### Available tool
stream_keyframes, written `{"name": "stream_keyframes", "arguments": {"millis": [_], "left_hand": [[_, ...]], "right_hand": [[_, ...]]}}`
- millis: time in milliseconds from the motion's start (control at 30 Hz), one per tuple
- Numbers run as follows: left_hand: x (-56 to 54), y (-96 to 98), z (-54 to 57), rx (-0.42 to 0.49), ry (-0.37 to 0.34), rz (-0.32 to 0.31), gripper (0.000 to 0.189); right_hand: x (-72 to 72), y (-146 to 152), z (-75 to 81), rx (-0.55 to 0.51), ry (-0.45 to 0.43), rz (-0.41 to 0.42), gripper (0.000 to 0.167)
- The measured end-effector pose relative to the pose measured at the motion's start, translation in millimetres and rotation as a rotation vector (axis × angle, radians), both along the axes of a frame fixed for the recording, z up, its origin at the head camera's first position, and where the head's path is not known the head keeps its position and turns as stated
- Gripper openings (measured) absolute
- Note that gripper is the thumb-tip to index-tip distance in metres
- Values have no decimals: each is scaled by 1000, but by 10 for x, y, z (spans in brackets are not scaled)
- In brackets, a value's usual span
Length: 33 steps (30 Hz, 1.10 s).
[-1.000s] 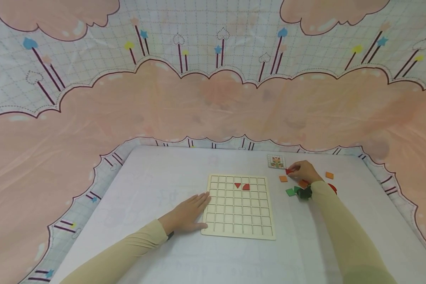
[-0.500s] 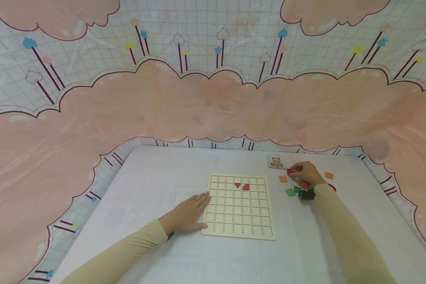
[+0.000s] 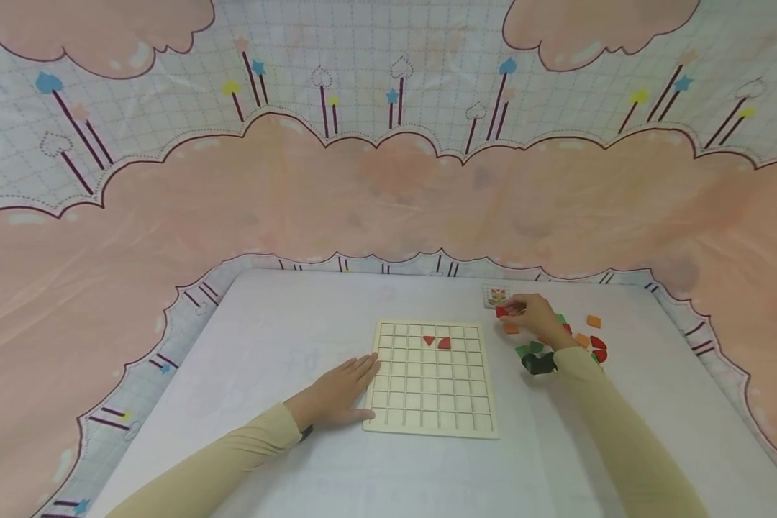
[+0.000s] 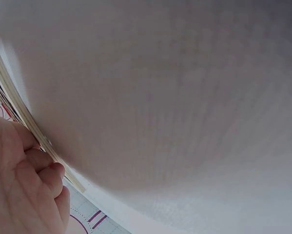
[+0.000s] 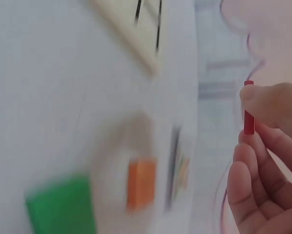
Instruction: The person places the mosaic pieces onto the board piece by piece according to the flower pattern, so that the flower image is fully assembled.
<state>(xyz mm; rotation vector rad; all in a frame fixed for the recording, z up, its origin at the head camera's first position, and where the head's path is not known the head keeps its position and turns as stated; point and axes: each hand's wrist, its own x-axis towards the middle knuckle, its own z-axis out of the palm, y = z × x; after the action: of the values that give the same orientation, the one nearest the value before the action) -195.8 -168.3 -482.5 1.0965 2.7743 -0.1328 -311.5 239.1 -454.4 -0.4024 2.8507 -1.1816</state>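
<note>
My left hand (image 3: 333, 392) lies along the left edge of a pale wooden grid board (image 3: 437, 434), its fingertips at the rim; the left wrist view shows fingers (image 4: 52, 180) against that edge. A red triangle (image 3: 429, 340) and a red rounded-corner tile (image 3: 444, 344) sit in neighbouring cells near the board's top. Between thumb and fingers my right hand (image 3: 536, 318) pinches a red tile (image 5: 249, 108), seen edge-on in the right wrist view. It is held up beside a small pattern card (image 3: 492, 290), partly overlapping its lower edge in the head view.
Below the right hand lie an orange square (image 3: 511, 329) and green tiles (image 3: 529, 349). Farther right are another orange square (image 3: 593, 321) and red rounded tiles (image 3: 598, 355). Some pieces are hidden under the right wrist. A patterned cloth (image 3: 388, 194) rises behind the white table (image 3: 298, 316).
My right hand has moved left with the red tile, toward the board, uncovering more loose tiles on the right. The left hand stays at the board's edge. The head view has shifted slightly.
</note>
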Motion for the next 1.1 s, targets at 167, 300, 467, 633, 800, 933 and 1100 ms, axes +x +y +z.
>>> {"name": "stream_keyframes", "arguments": {"millis": [167,300,467,633,800,933,1100], "left_hand": [[4,-18,-14,-3,16,-8,85],[5,-24,-6,6,23,-20,84],[-1,-24,3,6,21,-24,84],[-12,-23,2,8,21,-21,84],[-15,-12,-17,6,14,-17,84],[-2,2,-25,2,1,-3,85],[8,-5,-24,-4,2,3,86]], "right_hand": [[54,-332,48,-15,46,36,26],[89,-592,58,-32,56,62,23],[94,-871,24,-67,22,119,20],[84,-1127,-31,-59,-10,180,19],[81,-1323,-125,-26,-11,210,19],[90,-1432,-191,-17,-19,224,21],[106,-1544,-246,13,-23,220,19]]}}
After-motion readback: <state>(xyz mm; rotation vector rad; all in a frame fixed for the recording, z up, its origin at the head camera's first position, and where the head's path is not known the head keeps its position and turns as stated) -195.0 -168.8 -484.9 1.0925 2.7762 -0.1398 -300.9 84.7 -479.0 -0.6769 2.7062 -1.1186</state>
